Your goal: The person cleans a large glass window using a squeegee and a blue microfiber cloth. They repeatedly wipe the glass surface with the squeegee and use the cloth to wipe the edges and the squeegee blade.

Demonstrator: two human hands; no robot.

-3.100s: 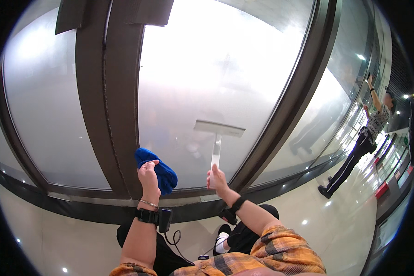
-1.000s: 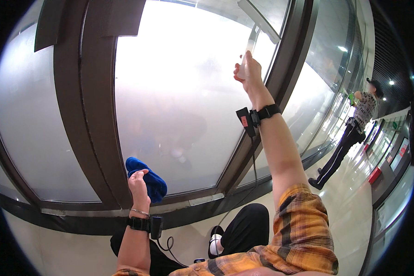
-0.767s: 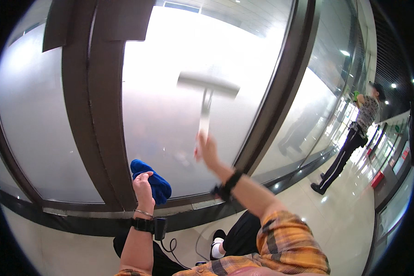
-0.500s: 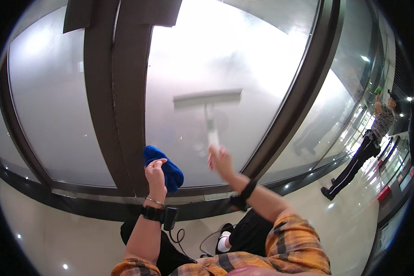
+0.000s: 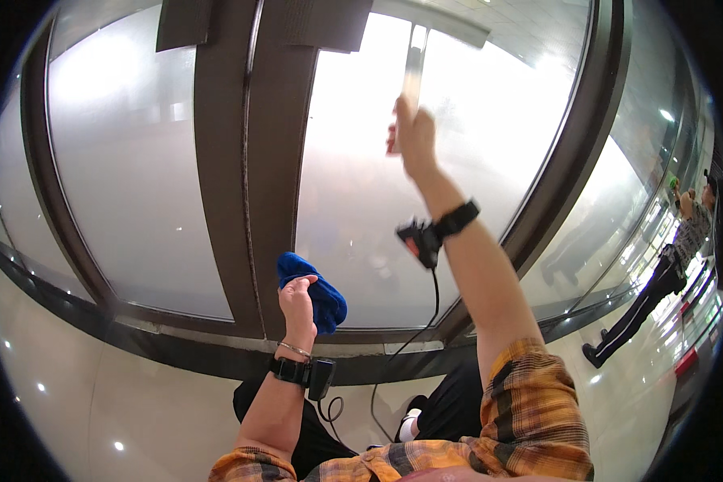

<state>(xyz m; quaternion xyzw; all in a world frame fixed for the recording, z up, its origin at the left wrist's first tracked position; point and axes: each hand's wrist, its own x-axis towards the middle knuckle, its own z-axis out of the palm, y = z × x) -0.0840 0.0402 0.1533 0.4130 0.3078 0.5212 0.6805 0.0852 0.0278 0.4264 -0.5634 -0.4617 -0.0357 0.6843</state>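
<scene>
I'm logging: right hand (image 5: 414,140), fingers clamping squeegee (image 5: 414,71) high before glass pane (image 5: 369,209), likely for reach; left hand (image 5: 297,307), fingers gripping blue cloth (image 5: 323,299) lower-left.

Toward the far right, a co-worker (image 5: 667,273) in a patterned top and dark, white-striped trousers stands by the right-hand glazing (image 5: 598,217), one arm raised to a green item (image 5: 673,185) (too small to make out). Something red (image 5: 686,361) sits low behind; the pale floor (image 5: 72,402) gleams with spots of light.
</scene>
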